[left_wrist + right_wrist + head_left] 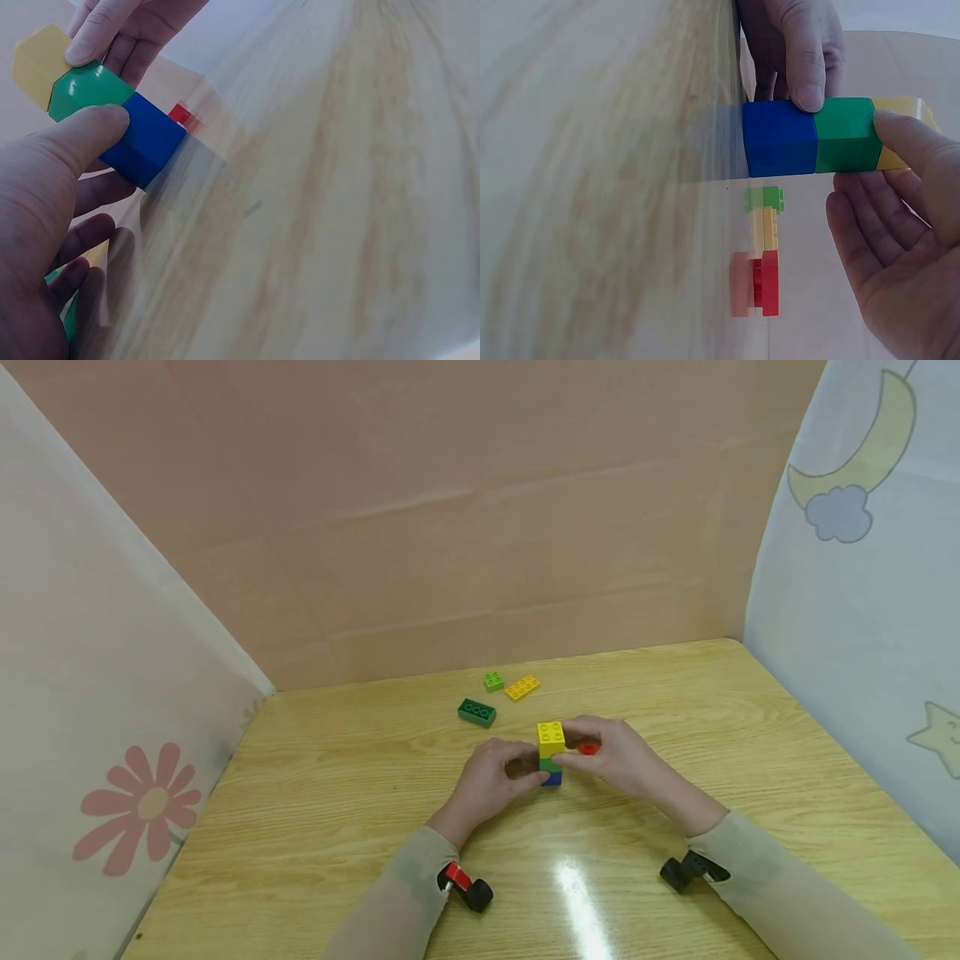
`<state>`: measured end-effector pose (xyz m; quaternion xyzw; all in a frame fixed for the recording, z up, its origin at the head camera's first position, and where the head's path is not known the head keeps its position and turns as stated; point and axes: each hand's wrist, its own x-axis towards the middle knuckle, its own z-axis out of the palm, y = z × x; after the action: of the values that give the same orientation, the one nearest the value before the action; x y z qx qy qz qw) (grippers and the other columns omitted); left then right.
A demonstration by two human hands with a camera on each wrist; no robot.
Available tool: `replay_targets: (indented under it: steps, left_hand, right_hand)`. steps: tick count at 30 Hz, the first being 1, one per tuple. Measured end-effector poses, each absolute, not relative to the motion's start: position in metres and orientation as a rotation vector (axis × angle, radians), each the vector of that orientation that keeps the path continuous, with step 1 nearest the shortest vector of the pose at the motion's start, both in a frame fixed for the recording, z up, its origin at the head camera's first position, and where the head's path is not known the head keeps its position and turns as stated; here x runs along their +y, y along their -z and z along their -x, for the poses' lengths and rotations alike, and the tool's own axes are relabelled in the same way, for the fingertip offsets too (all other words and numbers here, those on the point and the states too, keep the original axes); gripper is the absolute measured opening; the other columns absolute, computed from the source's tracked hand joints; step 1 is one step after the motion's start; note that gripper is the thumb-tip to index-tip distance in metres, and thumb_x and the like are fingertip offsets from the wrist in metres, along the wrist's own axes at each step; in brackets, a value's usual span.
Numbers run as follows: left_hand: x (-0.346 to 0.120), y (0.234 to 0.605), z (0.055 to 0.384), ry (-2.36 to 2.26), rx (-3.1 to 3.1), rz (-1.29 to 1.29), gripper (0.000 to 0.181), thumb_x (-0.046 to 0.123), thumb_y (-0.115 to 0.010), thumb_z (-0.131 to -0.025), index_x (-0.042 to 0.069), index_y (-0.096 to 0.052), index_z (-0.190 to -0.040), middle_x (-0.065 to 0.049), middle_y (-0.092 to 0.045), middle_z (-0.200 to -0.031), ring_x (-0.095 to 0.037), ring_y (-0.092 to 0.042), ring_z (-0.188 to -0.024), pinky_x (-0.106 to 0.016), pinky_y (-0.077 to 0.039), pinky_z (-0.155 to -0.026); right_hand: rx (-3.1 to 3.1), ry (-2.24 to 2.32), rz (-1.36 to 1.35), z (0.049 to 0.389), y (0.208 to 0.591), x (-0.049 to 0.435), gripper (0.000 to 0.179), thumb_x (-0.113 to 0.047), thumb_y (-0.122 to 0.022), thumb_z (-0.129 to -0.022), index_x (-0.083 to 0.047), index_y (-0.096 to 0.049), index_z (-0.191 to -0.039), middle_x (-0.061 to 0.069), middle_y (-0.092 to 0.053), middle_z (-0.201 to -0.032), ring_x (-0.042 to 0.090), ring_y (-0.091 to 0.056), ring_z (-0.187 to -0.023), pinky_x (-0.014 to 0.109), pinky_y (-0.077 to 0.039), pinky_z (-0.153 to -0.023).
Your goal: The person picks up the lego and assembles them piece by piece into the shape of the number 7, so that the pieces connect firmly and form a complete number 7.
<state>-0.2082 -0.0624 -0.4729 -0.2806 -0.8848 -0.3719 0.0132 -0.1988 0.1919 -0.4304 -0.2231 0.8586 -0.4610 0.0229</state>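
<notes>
A stack of three toy bricks stands upright on the table, with a blue brick [781, 139] at the bottom, a green brick [846, 133] in the middle and a studded yellow brick [551, 739] on top. From the left, my left hand [491, 777] pinches the lower part, its thumb across the blue and green seam. My right hand [611, 756] grips higher up from the other side, thumb at the seam between green and yellow. In the right wrist view, that hand's lower fingers spread below the stack.
Behind the hands lie a dark green brick [477, 712] on its side, a small light green brick [493, 682] and a flat yellow brick [522, 687]. A red brick [769, 283] lies just beyond my right hand. Fabric walls border the wooden table [337, 827].
</notes>
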Motion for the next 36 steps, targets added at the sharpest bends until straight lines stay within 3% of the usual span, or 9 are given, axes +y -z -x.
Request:
replay_targets:
  steps: [13, 23, 36]
  left_hand:
    - [-0.064, 0.477, 0.206, 1.161, -2.745, 0.876, 0.035, 0.034, -0.085, -0.102, 0.020, -0.080, -0.134, 0.012, -0.079, -0.125, -0.014, -0.065, -0.111, -0.037, -0.051, -0.098]
    - [-0.063, 0.476, 0.208, 1.164, -2.722, 0.911, 0.034, 0.034, -0.084, -0.102, 0.022, -0.081, -0.133, 0.012, -0.079, -0.126, -0.015, -0.066, -0.109, -0.036, -0.050, -0.096]
    - [-0.068, 0.468, 0.209, 1.141, -2.792, 0.960, 0.041, 0.030, -0.086, -0.101, 0.021, -0.077, -0.140, 0.014, -0.076, -0.128, -0.010, -0.066, -0.119, -0.038, -0.052, -0.105]
  right_hand:
    - [2.560, 1.482, 0.633, 0.197, 0.432, 0.191, 0.054, -0.031, -0.083, -0.102, -0.004, -0.068, -0.146, 0.006, -0.075, -0.130, 0.026, -0.071, -0.120, 0.042, -0.060, -0.100]
    - [2.689, 1.431, 0.729, 0.197, 0.435, 0.190, 0.037, -0.029, -0.084, -0.102, -0.014, -0.078, -0.135, -0.001, -0.077, -0.126, 0.022, -0.072, -0.115, 0.044, -0.062, -0.098]
    - [2.723, 1.360, 0.763, 0.200, 0.434, 0.191, 0.035, -0.030, -0.086, -0.100, -0.017, -0.080, -0.132, -0.005, -0.077, -0.122, 0.017, -0.073, -0.111, 0.045, -0.062, -0.096]
